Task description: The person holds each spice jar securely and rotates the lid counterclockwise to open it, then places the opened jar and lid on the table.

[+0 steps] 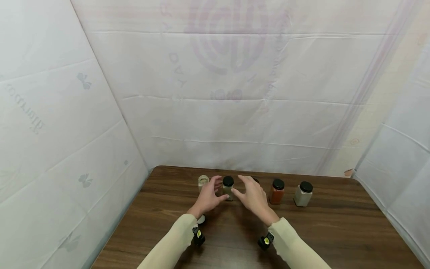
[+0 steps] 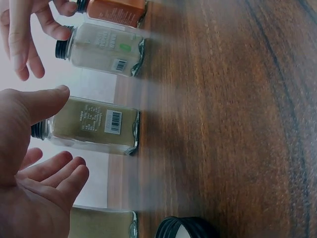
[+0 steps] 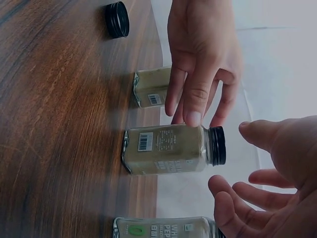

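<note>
A glass spice jar [image 1: 228, 191] of olive-brown powder stands upright on the table with its black screw lid [image 3: 217, 146] on. My left hand [image 1: 207, 195] is on its left side, fingers spread and the thumb tip right at the jar's shoulder. On the other side my right hand [image 1: 253, 195] has its thumb and loosely bent fingers around the lid's height, with a gap to it in the right wrist view. Neither hand grips anything. To the left is an uncapped jar [image 1: 203, 180] of similar powder, partly hidden by my left hand. A loose black lid [image 3: 117, 20] lies near my left wrist.
Further right in the row stand a pale jar [image 2: 104, 49] labelled white pepper, half hidden behind my right hand, an orange-red jar [image 1: 277, 192] and a whitish jar [image 1: 303, 195], all black-lidded. White printed cloth [image 1: 215, 123] hangs behind the brown wooden table [image 1: 336, 224].
</note>
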The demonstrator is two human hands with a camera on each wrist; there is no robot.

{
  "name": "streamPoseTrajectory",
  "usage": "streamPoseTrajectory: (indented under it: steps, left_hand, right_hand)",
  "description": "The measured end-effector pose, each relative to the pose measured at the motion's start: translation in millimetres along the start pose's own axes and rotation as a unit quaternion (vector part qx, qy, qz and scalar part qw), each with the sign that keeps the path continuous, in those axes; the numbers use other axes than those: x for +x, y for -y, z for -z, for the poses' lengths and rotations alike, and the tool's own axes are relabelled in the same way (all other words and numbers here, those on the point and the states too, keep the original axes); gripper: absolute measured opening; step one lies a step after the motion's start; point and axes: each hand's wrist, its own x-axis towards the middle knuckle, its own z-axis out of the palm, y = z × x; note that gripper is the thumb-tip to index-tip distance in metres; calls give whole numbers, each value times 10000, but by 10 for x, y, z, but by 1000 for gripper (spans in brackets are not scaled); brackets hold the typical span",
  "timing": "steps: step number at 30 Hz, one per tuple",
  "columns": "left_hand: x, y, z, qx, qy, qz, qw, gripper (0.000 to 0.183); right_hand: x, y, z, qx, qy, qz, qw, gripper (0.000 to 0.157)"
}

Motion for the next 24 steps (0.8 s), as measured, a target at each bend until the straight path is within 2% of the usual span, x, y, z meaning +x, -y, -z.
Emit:
streamPoseTrajectory:
  steps: [13, 24]
  left_hand:
    - [69, 58, -62, 169, 107, 287, 9994, 65]
    - [93, 91, -79, 157, 137, 207, 9996, 58]
  right_hand:
    - [31, 19, -23, -32, 72, -171, 9998, 59]
    - [55, 24, -53, -17, 28, -185, 9998, 55]
